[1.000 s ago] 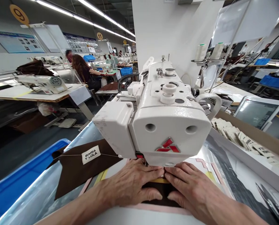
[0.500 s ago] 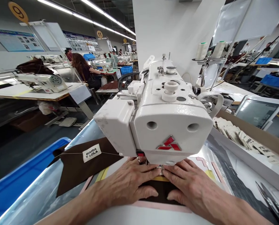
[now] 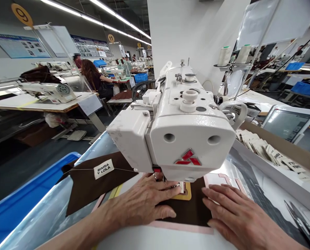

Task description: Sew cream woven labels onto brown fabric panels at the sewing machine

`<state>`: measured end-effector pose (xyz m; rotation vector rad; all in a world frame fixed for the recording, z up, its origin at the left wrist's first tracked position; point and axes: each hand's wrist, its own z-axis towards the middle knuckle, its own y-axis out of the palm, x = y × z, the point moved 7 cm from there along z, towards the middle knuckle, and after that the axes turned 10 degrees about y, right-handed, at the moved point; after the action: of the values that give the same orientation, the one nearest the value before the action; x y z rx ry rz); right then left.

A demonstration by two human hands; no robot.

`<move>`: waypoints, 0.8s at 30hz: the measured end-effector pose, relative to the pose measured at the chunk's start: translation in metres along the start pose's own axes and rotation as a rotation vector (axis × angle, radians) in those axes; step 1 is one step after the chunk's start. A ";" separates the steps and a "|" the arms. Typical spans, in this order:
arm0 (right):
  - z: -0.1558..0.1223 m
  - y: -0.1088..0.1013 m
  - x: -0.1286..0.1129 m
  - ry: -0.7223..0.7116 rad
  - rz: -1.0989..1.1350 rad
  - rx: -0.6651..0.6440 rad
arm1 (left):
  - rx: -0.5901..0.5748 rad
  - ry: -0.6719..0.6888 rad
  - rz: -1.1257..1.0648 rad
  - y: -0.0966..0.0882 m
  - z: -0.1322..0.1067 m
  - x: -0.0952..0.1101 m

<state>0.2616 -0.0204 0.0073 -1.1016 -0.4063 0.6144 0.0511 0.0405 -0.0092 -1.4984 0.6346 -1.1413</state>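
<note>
My left hand (image 3: 147,196) lies flat with its fingers reaching under the head of a white sewing machine (image 3: 191,142). Its fingertips press beside a small white label (image 3: 181,187), which sits inside a yellow frame (image 3: 186,196) on dark brown fabric (image 3: 196,210). The needle area is hidden behind the machine head. At the fabric's right edge rests my right hand (image 3: 230,208), fingers stretched out and holding nothing. To the left, another brown fabric piece (image 3: 92,191) carries a sewn label (image 3: 104,169) reading "BIMBA Y LOLA", with a thread running across it.
A box of loose labels (image 3: 277,152) stands at the right, with scissors (image 3: 299,220) lying near it. A tablet screen (image 3: 287,123) is behind the box. On the left is a blue bin (image 3: 32,198). Farther back, a person (image 3: 92,78) sits among other machines.
My right hand has slid to the right, off the label, uncovering part of the label and the yellow frame. My left hand has stayed nearly in place.
</note>
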 end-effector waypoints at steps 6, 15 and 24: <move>-0.011 -0.008 0.012 0.058 0.030 0.036 | -0.062 -0.007 0.055 0.003 0.002 0.000; -0.020 0.002 0.025 0.115 0.014 -0.009 | -0.094 -0.030 0.068 0.009 -0.002 -0.003; -0.023 -0.004 0.032 0.258 0.078 0.075 | -0.094 -0.029 0.110 0.012 -0.006 0.000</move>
<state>0.3010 -0.0174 0.0017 -1.1125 -0.1170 0.5427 0.0482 0.0351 -0.0206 -1.5373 0.7501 -1.0158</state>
